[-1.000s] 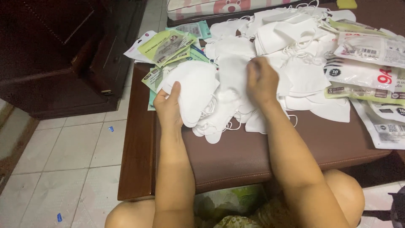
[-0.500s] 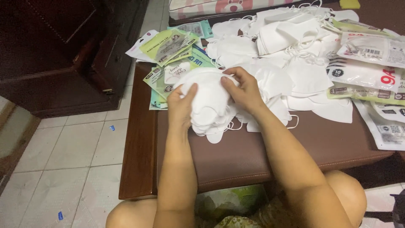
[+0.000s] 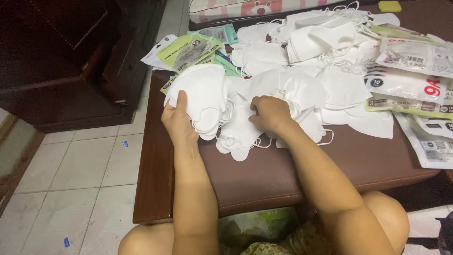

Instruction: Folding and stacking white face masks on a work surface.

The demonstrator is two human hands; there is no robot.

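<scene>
Brown padded bench (image 3: 264, 179) fills the centre of the view, standing on pale floor tiles (image 3: 71, 174) that extend toward 8 o'clock. Nearest the camera, at 6 o'clock, both bare forearms rise from the person's knees toward the bench top.

Left hand (image 3: 179, 123), at 10 o'clock from the frame centre, grasps a stack of white masks (image 3: 200, 97): the thumb lies on top of the stack and the fingers curl under its near edge. The stack sits at the left end of the bench top, tilted slightly toward the hand.

Right hand (image 3: 270, 113), just above centre, is closed, knuckles up, pinching the fabric of a loose mask pile (image 3: 302, 92). The pile touches the held stack and spreads toward 1 o'clock. Ear loops (image 3: 325, 139) trail from its near edge onto the bench.

Green packets (image 3: 188, 52) lie at 11 o'clock, partly under the stack. White printed bags (image 3: 415, 80) overlap at 2 to 3 o'clock. Dark wooden cabinet (image 3: 71, 61) stands at 10 o'clock, beside the bench. Pink patterned cushion (image 3: 245, 7) lies farthest away at 12 o'clock.
</scene>
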